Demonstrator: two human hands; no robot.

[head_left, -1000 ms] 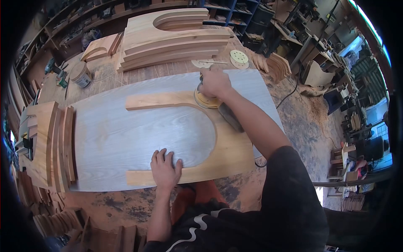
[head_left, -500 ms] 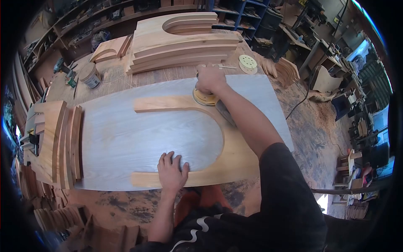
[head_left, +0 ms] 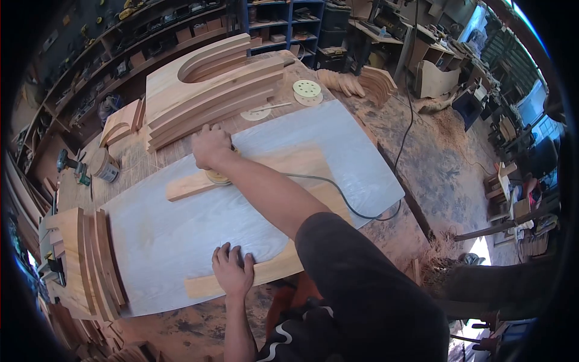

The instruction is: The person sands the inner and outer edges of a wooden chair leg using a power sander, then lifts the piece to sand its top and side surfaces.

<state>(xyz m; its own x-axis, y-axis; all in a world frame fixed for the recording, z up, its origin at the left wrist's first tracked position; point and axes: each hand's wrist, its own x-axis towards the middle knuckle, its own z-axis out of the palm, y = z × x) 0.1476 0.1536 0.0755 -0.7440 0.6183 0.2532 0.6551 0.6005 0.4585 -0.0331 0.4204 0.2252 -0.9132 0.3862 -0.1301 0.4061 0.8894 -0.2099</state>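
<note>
A pale U-shaped wooden piece lies flat on a large grey sheet. My right hand is closed over the top of an orbital sander, whose yellowish round base rests on the far arm of the U. Most of the sander's body is hidden under the hand and forearm. My left hand lies with its fingers spread on the sheet, its palm over the U's near arm. A dark cord trails from behind my right forearm across the sheet.
Behind the sheet is a stack of cut wooden pieces, with sanding discs to its right. A tub and a cordless drill stand at the left. Curved boards lie across the sheet's left end. Sawdust covers the floor.
My right hand and the sander have moved left along the far arm, toward its end. The head view has turned, and the cord now shows across the sheet. My left hand remains on the near arm.
</note>
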